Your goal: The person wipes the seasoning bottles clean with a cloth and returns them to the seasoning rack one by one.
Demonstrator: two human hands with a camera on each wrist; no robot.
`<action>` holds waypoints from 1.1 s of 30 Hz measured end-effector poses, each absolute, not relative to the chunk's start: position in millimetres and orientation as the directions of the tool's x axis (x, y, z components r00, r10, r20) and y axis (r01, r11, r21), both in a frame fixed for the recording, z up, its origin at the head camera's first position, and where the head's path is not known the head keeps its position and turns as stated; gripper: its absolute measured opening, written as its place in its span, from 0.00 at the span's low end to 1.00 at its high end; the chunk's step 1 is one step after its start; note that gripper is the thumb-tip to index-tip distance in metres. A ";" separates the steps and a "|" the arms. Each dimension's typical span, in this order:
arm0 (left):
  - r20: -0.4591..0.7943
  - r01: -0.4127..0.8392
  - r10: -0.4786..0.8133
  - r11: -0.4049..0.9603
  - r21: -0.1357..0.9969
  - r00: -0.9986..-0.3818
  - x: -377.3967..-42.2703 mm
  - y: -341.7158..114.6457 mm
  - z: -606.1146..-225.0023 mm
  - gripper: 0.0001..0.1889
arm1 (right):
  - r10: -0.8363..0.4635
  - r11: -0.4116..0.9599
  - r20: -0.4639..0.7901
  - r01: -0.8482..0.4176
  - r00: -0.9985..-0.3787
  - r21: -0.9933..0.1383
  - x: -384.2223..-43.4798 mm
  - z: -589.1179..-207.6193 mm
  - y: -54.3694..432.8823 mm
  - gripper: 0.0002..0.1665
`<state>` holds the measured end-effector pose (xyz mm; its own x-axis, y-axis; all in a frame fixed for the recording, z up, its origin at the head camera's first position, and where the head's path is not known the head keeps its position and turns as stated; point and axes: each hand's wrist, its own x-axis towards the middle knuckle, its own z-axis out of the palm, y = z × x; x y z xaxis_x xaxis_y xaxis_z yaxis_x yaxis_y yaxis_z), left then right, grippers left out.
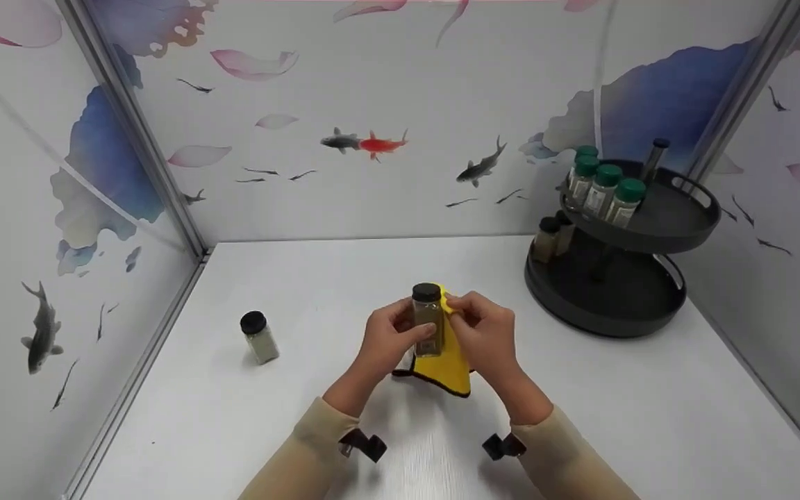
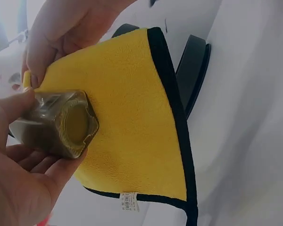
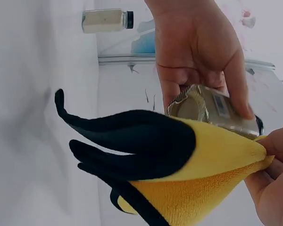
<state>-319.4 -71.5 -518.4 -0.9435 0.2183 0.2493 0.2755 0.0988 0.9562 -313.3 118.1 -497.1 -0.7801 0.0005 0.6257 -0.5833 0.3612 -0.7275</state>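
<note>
Upright in my left hand (image 1: 387,338) is a spice jar (image 1: 428,323) with a black lid and brownish contents, gripped between thumb and fingers. My right hand (image 1: 487,331) pinches a yellow cloth (image 1: 450,364) with dark edging near the jar's lid. The cloth hangs down behind and beside the jar, overlapping it in the head view. From the left wrist, the jar's base (image 2: 78,123) shows in front of the yellow cloth (image 2: 137,117), which carries a small white tag. In the right wrist view the cloth (image 3: 212,150) hangs in folds from the pinching fingers.
A second black-lidded jar (image 1: 261,338) with pale contents stands on the white table to the left. At the back right is a two-tier black turntable rack (image 1: 622,323). Its upper tier holds several green-lidded jars (image 1: 605,187); black-lidded jars (image 1: 546,239) stand below.
</note>
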 end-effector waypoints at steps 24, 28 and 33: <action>0.302 0.317 0.128 0.115 0.941 -0.945 -321.0 -83.7 -513.2 0.28 | -0.029 0.250 0.522 -0.512 -0.853 -0.822 -307.1 -496.1 106.8 0.10; 0.290 0.290 0.023 0.152 0.945 -0.957 -325.9 -84.7 -514.3 0.26 | -0.063 0.272 0.533 -0.529 -0.844 -0.804 -301.8 -501.4 98.3 0.10; 0.303 0.314 0.088 0.151 0.938 -0.949 -325.7 -85.2 -512.9 0.25 | -0.027 0.304 0.555 -0.536 -0.831 -0.788 -300.8 -505.0 97.4 0.09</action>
